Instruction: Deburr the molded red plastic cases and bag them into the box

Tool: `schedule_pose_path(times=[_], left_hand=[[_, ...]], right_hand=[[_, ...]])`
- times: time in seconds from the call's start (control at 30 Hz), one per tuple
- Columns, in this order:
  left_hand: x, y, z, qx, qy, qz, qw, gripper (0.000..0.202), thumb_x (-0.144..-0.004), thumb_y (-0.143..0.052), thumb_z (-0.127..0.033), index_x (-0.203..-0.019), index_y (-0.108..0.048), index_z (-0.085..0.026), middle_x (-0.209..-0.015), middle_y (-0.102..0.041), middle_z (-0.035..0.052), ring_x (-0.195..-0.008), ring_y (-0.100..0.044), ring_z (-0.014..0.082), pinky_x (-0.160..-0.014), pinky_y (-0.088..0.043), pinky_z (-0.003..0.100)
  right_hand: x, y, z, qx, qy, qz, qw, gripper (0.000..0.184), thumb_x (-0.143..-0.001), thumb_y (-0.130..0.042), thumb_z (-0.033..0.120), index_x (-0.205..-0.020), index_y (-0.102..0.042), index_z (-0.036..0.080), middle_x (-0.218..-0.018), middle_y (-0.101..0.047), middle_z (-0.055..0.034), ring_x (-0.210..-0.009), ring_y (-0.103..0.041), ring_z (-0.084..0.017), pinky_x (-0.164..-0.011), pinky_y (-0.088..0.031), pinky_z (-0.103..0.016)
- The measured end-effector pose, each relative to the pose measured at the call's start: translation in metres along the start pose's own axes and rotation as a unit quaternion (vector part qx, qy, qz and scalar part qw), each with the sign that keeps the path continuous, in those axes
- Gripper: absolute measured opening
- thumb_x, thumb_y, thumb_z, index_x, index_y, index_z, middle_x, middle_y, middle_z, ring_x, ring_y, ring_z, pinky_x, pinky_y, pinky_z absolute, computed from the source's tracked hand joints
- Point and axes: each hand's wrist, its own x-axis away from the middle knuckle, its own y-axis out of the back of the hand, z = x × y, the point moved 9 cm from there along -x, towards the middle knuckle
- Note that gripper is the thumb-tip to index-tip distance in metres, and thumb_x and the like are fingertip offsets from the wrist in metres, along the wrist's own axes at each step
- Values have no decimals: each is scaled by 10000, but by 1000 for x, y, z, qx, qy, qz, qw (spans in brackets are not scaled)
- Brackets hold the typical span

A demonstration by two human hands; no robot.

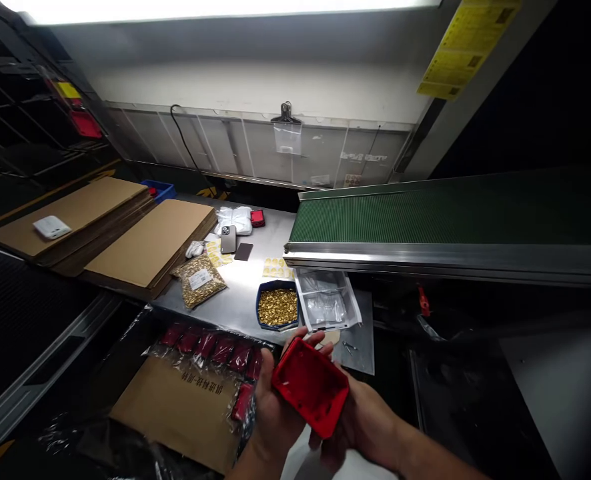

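A red plastic housing (pixel 309 385), a shallow open box, is held in front of me with its hollow side up. My left hand (pixel 274 413) grips its left edge, fingers curled round it. My right hand (pixel 358 417) cups it from below and on the right, fingertips showing past its far edge. Just beyond stands a blue tray (pixel 277 307) full of small brass parts, and a stack of clear plastic bags (pixel 326 304) lies beside it.
A carton (pixel 185 403) lined with plastic holds a row of more red housings (pixel 210 347) at lower left. Flat cardboard stacks (pixel 150 241), a bag of brass parts (pixel 199 280) and a phone (pixel 228 239) lie on the steel table. A green conveyor belt (pixel 450 213) runs off right.
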Motion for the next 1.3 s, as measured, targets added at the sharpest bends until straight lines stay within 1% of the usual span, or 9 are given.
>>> schedule_pose_path(times=[0.07, 0.17, 0.3, 0.37, 0.43, 0.57, 0.8, 1.1, 1.3], left_hand=[[4, 14, 6, 34, 28, -37, 998, 674, -942, -378, -656, -1339, -568, -146, -1225, -646, 194, -1232, -541, 400, -1063, -403, 549], [11, 56, 7, 22, 32, -174, 984, 624, -944, -424, -618, -1242, -642, -115, -1035, -706, 195, -1063, -643, 388, -1005, -447, 583], [25, 86, 0, 10, 8, -280, 960, 670, -908, -473, -657, -1190, -664, -80, -1005, -705, 222, -1000, -664, 380, -952, -486, 586], [31, 83, -3, 27, 6, -296, 955, 680, -912, -462, -659, -1210, -647, -77, -1021, -701, 220, -987, -665, 368, -934, -496, 581], [37, 76, -6, 42, 7, -310, 950, 702, -907, -455, -674, -1227, -628, -73, -1014, -700, 208, -960, -667, 354, -917, -504, 569], [39, 64, -13, 49, 0, -286, 957, 776, -852, -477, -748, -1236, -608, -87, -954, -698, 173, -903, -659, 343, -884, -513, 542], [37, 46, -21, 37, -11, -154, 987, 806, -873, -355, -784, -1192, -600, -86, -971, -645, 154, -877, -626, 323, -843, -518, 562], [43, 39, -21, 23, -1, -138, 990, 821, -882, -291, -787, -1204, -578, -88, -978, -614, 152, -878, -617, 310, -841, -521, 548], [42, 38, -24, 2, -9, -127, 992, 779, -890, -288, -776, -1208, -567, -122, -998, -624, 157, -887, -625, 327, -850, -496, 576]], right_hand=[[-17, 23, -7, 87, 2, -15, 996, 911, -881, -81, 803, -1054, -623, 91, -784, -698, -190, -616, -689, -265, -557, -523, -344], [-39, 100, 2, 261, 57, -160, 950, 780, -911, -163, 740, -969, -612, 104, -784, -683, -162, -671, -687, -259, -624, -537, -371], [-46, 206, 25, 433, 117, -362, 817, 401, -882, -514, 491, -1013, -581, 117, -992, -644, -148, -912, -642, -276, -844, -499, -420], [-46, 238, 32, 498, 136, -411, 751, 360, -884, -551, 395, -1126, -553, 128, -1179, -568, -154, -1094, -568, -295, -949, -442, -441], [-52, 258, 32, 547, 137, -427, 707, 352, -896, -537, 357, -1166, -535, 131, -1229, -517, -165, -1130, -540, -313, -943, -430, -453], [-74, 283, 20, 600, 133, -419, 668, 262, -865, -517, 350, -1005, -574, 135, -1080, -562, -167, -1018, -577, -341, -851, -450, -446], [-81, 299, 8, 636, 148, -442, 615, 422, -889, -387, 550, -1020, -529, 175, -1075, -581, -153, -970, -598, -334, -769, -464, -433], [-85, 298, -3, 651, 139, -430, 609, 392, -870, -383, 533, -1003, -529, 193, -1079, -575, -131, -990, -587, -307, -775, -472, -417], [-84, 310, -4, 617, 148, -438, 636, 415, -819, -433, 576, -980, -528, 206, -1058, -584, -119, -1010, -582, -313, -839, -481, -431]])
